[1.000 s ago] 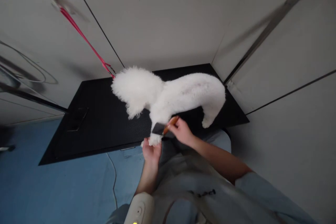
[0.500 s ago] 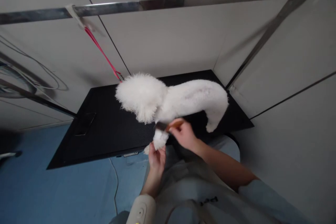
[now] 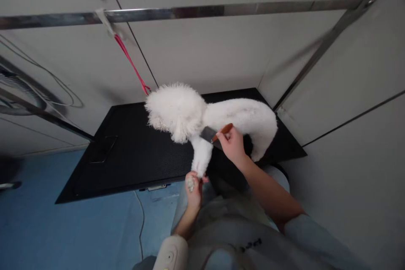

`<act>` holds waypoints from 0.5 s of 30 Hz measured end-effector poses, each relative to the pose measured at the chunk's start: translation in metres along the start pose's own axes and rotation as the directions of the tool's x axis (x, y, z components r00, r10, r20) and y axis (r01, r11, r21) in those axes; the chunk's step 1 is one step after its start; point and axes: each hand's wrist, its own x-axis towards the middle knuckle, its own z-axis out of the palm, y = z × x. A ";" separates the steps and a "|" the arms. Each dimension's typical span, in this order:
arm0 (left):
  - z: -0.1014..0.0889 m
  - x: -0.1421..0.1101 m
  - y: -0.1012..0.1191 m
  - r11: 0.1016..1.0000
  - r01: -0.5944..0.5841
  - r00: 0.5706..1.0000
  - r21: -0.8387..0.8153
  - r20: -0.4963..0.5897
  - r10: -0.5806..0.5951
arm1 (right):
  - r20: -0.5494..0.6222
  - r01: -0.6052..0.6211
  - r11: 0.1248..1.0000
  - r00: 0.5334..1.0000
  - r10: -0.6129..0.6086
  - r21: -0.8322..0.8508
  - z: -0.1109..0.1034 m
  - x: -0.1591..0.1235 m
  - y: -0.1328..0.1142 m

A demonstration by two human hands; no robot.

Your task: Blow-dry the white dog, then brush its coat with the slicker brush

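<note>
A small white fluffy dog (image 3: 215, 118) stands on a black grooming table (image 3: 133, 156), head to the left. My left hand (image 3: 193, 187) is closed around the dog's front paw and holds that leg stretched toward me. My right hand (image 3: 232, 143) grips a brush (image 3: 213, 134) with an orange-brown handle and a dark grey head, pressed against the top of the same leg, just below the dog's chest.
A pink leash (image 3: 131, 65) runs from the dog's neck up to a metal bar (image 3: 196, 10) over the table. A slanted metal post (image 3: 316, 55) stands at the right. Grey walls enclose the table's back and right. Blue floor (image 3: 47, 228) lies left, with a thin cable.
My left hand has pulled the paw out toward me, stretching the leg. My right hand has carried the brush up from the lower leg to near the chest. The view tilted slightly.
</note>
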 end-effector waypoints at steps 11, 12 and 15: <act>-0.005 0.002 0.010 0.713 -0.578 0.797 0.397 0.464 0.388 | 0.296 0.170 0.970 0.949 -0.113 -0.174 -0.003 0.018 -0.037; -0.005 0.003 0.012 0.673 -0.625 0.763 0.396 0.494 0.418 | 0.392 0.190 0.967 0.913 -0.111 -0.168 -0.002 0.019 -0.038; -0.005 0.004 0.016 0.592 -0.704 0.700 0.393 0.525 0.484 | 0.319 0.205 0.943 0.941 -0.116 -0.262 -0.004 0.023 -0.042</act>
